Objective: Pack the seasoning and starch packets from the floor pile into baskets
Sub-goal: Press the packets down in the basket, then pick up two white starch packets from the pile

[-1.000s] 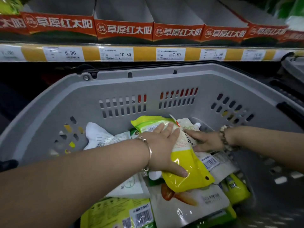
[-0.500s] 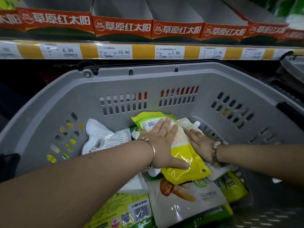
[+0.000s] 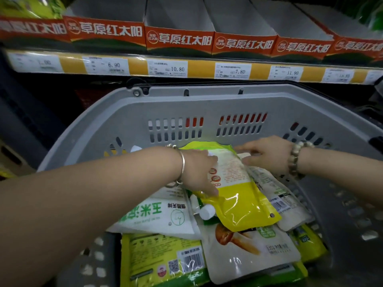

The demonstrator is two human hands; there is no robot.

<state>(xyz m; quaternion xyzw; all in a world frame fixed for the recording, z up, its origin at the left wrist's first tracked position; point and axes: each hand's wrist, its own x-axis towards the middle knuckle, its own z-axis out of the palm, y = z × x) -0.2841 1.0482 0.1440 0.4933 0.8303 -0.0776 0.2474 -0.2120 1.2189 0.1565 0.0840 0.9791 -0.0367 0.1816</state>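
Note:
A grey plastic basket (image 3: 207, 96) fills the view and holds several packets. On top lies a yellow spouted pouch (image 3: 244, 206). My left hand (image 3: 196, 172) holds its left edge, thumb pressed on the yellow film; the fingertips are hidden at the pouch's edge. My right hand (image 3: 267, 156) reaches in from the right, fingers fairly straight, touching the pouch's far right edge. Beneath are a white starch packet (image 3: 157, 214) with green letters, a white mushroom pouch (image 3: 248, 249), a yellow-green packet (image 3: 161, 262) with a barcode and a white barcoded packet (image 3: 279, 199).
Behind the basket runs a shelf edge with price tags (image 3: 167, 68). Above it stand orange display boxes (image 3: 180, 40) with open tops. A black handle (image 3: 377, 141) sits on the basket's right rim. The floor to the left is dark.
My left hand slid off the top of the yellow pouch to its left edge. My right hand shifted toward the pouch's far end. The pouch turned slightly.

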